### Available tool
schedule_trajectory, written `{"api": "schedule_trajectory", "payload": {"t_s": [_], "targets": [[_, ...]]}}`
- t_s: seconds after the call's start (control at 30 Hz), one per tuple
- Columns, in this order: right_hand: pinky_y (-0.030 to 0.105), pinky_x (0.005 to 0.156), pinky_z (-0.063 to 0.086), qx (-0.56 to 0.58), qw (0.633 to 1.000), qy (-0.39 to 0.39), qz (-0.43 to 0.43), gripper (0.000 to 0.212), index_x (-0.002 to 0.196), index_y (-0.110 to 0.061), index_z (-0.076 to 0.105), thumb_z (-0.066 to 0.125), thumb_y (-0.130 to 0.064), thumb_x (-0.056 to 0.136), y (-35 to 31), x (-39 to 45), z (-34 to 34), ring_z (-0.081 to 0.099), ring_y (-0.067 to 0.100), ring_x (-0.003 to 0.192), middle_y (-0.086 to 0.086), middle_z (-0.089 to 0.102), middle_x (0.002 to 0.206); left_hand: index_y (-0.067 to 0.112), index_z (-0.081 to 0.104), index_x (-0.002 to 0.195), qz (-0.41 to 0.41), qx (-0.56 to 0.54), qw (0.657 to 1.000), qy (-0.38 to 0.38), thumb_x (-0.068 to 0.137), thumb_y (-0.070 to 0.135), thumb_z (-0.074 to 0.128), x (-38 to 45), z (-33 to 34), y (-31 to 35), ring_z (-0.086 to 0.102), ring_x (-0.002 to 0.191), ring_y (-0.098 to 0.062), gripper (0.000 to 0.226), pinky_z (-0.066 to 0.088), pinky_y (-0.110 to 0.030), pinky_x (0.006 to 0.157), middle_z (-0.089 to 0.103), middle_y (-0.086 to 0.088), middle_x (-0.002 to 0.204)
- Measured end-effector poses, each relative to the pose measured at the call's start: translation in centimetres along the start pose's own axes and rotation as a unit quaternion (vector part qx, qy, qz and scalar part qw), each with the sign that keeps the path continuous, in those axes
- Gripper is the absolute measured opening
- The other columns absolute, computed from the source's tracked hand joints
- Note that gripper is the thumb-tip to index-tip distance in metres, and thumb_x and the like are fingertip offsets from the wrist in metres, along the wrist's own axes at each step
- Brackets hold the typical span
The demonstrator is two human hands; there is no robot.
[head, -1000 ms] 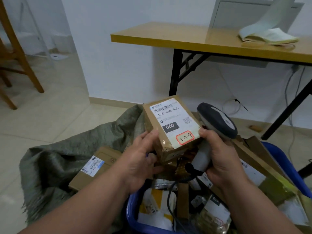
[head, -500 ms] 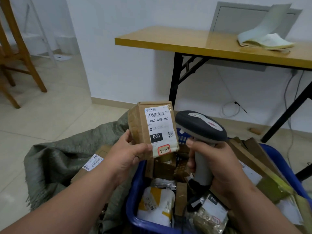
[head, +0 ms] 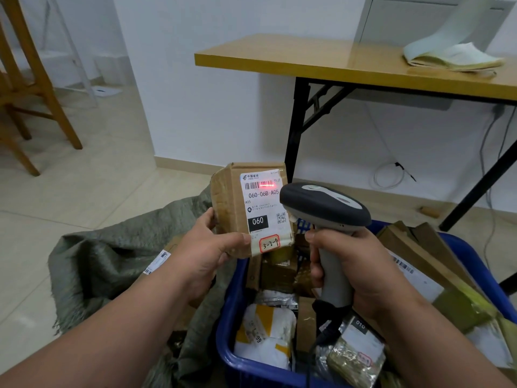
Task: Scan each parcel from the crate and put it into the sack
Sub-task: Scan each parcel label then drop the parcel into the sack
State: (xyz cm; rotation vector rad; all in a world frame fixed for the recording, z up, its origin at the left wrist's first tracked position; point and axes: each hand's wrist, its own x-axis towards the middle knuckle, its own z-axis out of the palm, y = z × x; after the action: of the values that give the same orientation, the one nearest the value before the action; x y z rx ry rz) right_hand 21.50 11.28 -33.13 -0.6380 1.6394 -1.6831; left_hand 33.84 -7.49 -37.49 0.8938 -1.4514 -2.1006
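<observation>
My left hand (head: 205, 252) holds a small brown cardboard parcel (head: 228, 208) upright above the crate's left edge, its white label facing me. A red scan line glows on the label's barcode. My right hand (head: 354, 271) grips the grey and black handheld scanner (head: 324, 208), whose head points at the label from the right, very close to it. Below both hands stands the blue plastic crate (head: 228, 317), filled with several parcels and padded bags. The grey-green woven sack (head: 112, 264) lies open on the floor to the left of the crate, with a labelled box inside it.
A yellow-topped folding table (head: 321, 63) with black legs stands against the white wall behind the crate, papers (head: 453, 56) on it. Wooden chair legs (head: 42, 88) stand at the far left. Cables hang by the wall at the right. Tiled floor spreads to the left.
My left hand turned the parcel upright and shifted it left, so the label faces the scanner. The scanner's head swung round to point at the barcode, where the red line now shows.
</observation>
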Motion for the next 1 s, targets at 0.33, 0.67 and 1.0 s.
{"api": "schedule_trajectory", "payload": {"t_s": [0.33, 0.67, 1.0], "targets": [[0.027, 0.047, 0.049, -0.024, 0.999, 0.014, 0.016, 0.013, 0.078, -0.006, 0.060, 0.069, -0.016, 0.081, -0.1, 0.2, 0.6, 0.057, 0.019, 0.049, 0.008, 0.058, 0.056, 0.024, 0.044, 0.138, -0.011, 0.029, 0.999, 0.011, 0.070, -0.003, 0.080, -0.5, -0.9, 0.3, 0.072, 0.100, -0.025, 0.082, 0.054, -0.048, 0.093, 0.071, -0.001, 0.115], [0.025, 0.049, 0.051, -0.078, 0.996, 0.024, 0.037, 0.027, 0.095, -0.008, 0.065, 0.076, -0.027, 0.079, 1.0, 1.7, 2.6, 0.066, 0.018, 0.056, 0.004, 0.067, 0.064, 0.014, 0.060, 0.112, -0.026, 0.105, 0.977, 0.183, 0.077, 0.015, 0.078, 0.3, -8.9, 2.3, 0.071, 0.091, -0.028, 0.040, 0.056, -0.045, 0.084, 0.074, -0.009, 0.101], [0.025, 0.048, 0.053, -0.132, 0.989, 0.006, 0.072, 0.022, 0.096, -0.021, 0.065, 0.078, -0.024, 0.079, 2.8, 3.4, 6.1, 0.067, 0.015, 0.052, 0.001, 0.070, 0.061, 0.017, 0.048, 0.130, -0.123, 0.290, 0.915, 0.252, 0.043, 0.052, 0.084, 0.3, -17.1, 1.0, 0.069, 0.087, -0.034, 0.100, 0.060, -0.046, 0.070, 0.067, -0.013, 0.108]]}}
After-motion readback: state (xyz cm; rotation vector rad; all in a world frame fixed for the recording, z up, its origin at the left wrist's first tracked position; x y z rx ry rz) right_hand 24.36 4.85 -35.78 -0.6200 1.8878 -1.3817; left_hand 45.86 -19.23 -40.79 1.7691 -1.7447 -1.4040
